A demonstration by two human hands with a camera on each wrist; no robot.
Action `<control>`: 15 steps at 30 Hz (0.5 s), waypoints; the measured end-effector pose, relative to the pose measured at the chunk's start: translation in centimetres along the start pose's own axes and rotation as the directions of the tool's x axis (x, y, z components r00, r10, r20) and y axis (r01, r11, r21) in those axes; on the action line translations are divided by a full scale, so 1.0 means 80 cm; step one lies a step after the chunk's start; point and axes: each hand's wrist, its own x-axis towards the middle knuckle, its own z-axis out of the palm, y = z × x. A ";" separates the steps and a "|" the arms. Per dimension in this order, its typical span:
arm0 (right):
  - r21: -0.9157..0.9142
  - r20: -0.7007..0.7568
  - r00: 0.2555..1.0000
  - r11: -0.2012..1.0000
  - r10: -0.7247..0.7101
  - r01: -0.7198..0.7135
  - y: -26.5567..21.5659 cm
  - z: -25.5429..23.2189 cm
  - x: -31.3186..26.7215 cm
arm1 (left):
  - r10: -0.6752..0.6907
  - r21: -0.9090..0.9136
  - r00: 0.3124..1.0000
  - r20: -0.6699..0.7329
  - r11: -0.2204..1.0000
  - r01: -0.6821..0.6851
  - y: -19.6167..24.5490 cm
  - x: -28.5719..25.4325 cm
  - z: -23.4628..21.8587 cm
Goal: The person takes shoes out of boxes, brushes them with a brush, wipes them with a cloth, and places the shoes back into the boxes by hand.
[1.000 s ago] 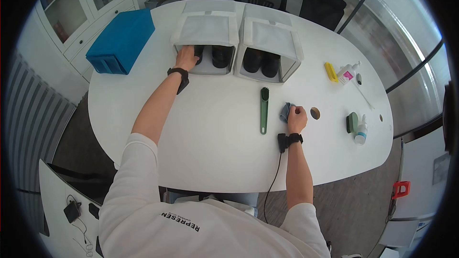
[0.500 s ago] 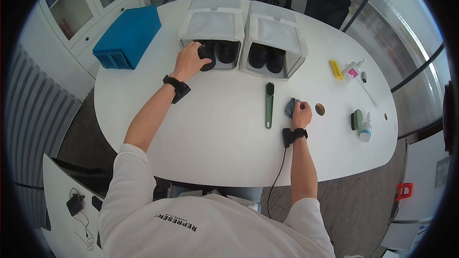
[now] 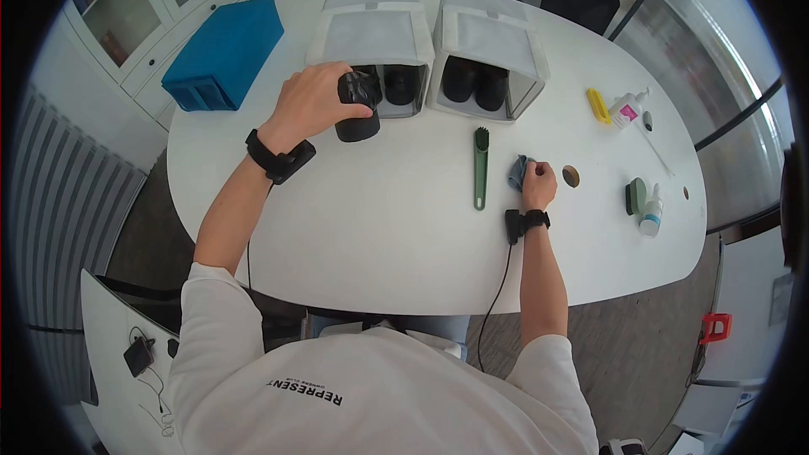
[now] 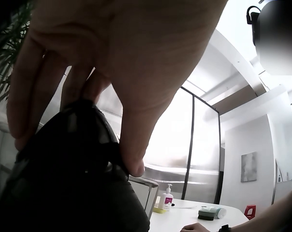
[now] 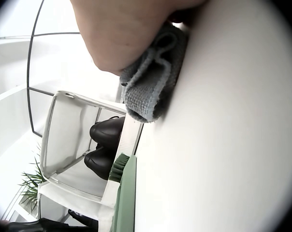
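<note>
My left hand point(image 3: 310, 105) grips a black shoe point(image 3: 357, 128) by its upper, just in front of the left white shoe box point(image 3: 377, 38). In the left wrist view, fingers and thumb straddle the dark shoe point(image 4: 73, 179). Another black shoe point(image 3: 402, 84) stays inside that box. On the table to the right, my right hand point(image 3: 540, 185) holds a folded grey-blue cloth point(image 3: 517, 173), whose textured folds show below the hand in the right wrist view. A green brush point(image 3: 480, 170) lies left of the cloth.
The right shoe box point(image 3: 490, 40) contains black shoes point(image 3: 492, 88). A blue fabric case point(image 3: 226, 55) occupies the far left. Toward the right are a yellow item point(image 3: 598, 106), a pump bottle point(image 3: 626, 109), a green block brush point(image 3: 635, 196), a white bottle point(image 3: 651, 212) and a table hole point(image 3: 571, 176).
My left hand has drawn one black shoe out of the left box, toward me and up. My right hand stays with the cloth at the same place on the table.
</note>
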 end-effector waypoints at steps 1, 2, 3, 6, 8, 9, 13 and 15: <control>-0.005 0.000 1.000 1.000 -0.003 0.003 0.000 0.000 0.000 | -0.004 -0.019 1.000 0.020 1.000 0.004 0.002 -0.002 -0.001; -0.010 0.002 1.000 1.000 -0.006 0.006 0.001 0.000 0.001 | -0.005 -0.019 1.000 0.024 1.000 0.006 0.000 -0.002 0.001; -0.011 0.003 1.000 1.000 -0.005 0.005 0.001 0.001 0.001 | 0.003 -0.016 1.000 0.012 1.000 -0.003 -0.002 -0.004 0.003; -0.016 0.002 1.000 1.000 -0.011 0.011 0.005 0.003 0.002 | 0.012 -0.018 1.000 -0.010 1.000 -0.012 -0.004 -0.005 0.002; 0.006 -0.045 0.998 0.999 -0.036 0.036 0.005 0.004 0.002 | 0.009 -0.023 1.000 -0.020 1.000 -0.009 -0.004 -0.005 -0.002; 0.006 -0.044 0.998 0.999 -0.037 0.037 0.006 0.005 0.001 | -0.012 -0.052 1.000 0.019 0.999 0.013 -0.004 -0.002 -0.005; 0.011 -0.048 0.998 0.999 -0.049 0.049 0.008 0.006 0.003 | -0.001 -0.061 1.000 0.009 0.998 0.002 -0.007 -0.002 -0.002; 0.015 -0.048 0.998 0.999 -0.045 0.045 0.008 0.007 0.003 | 0.003 -0.046 1.000 -0.005 0.999 -0.004 -0.004 -0.004 0.000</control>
